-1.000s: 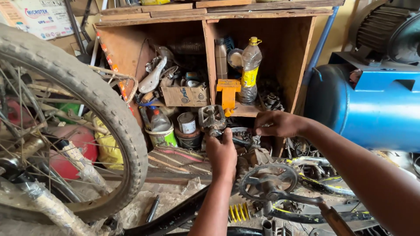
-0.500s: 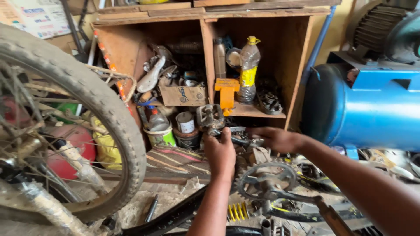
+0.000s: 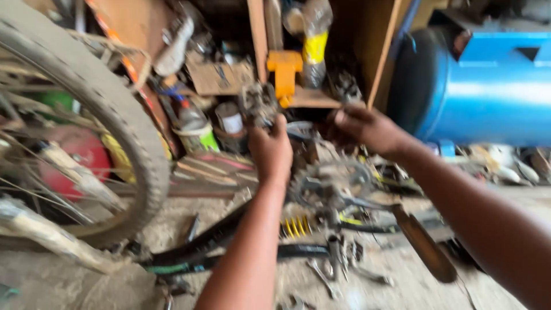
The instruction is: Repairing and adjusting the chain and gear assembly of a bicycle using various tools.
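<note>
The picture is blurred by motion. My left hand [image 3: 271, 150] is raised in front of the wooden shelf [image 3: 259, 51] and grips a small grey metal part [image 3: 258, 104], which sticks up above my fingers. My right hand [image 3: 360, 127] is just to its right, fingers curled around something dark; what it is cannot be made out. Below both hands lies a toothed bicycle chainring [image 3: 333, 183] with a crank arm [image 3: 422, 244] pointing to the lower right.
A bicycle wheel with a knobbly tyre [image 3: 115, 115] fills the left. A blue tank [image 3: 488, 86] stands at the right. The shelf holds an orange bracket [image 3: 285, 68], a bottle [image 3: 314, 46] and tins. Wrenches [image 3: 321, 275] and a yellow spring [image 3: 295, 227] lie on the dirty floor.
The view has moved closer and lower toward the shelf and blurred. My right hand has drawn left, nearer my left hand, which stays raised with the metal part.
</note>
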